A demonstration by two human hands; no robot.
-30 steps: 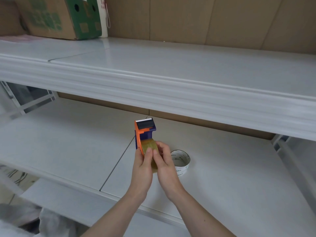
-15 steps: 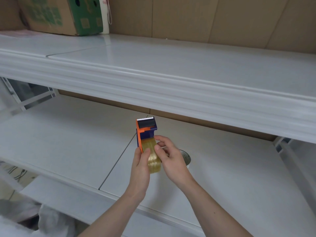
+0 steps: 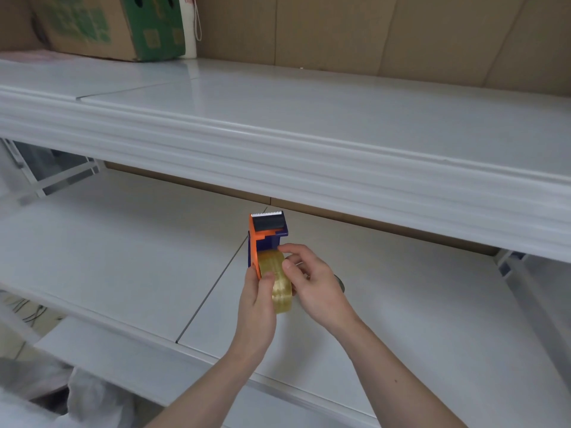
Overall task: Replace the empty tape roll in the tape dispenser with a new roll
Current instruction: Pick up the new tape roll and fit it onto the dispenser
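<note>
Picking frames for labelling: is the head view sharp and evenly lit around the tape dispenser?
Head view: tape dispenser and new tape roll are sharp under soft, even light; upper shelf shows mild glare and wide-angle bowing; cardboard box is slightly blurred.

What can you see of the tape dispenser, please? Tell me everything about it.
The tape dispenser looks like plastic, with an orange side plate, a dark blue body and a toothed metal blade at its far end. It is held above the lower shelf, blade pointing away. A clear yellowish tape roll sits in it. The left hand grips it from below; the right hand holds the roll.
</note>
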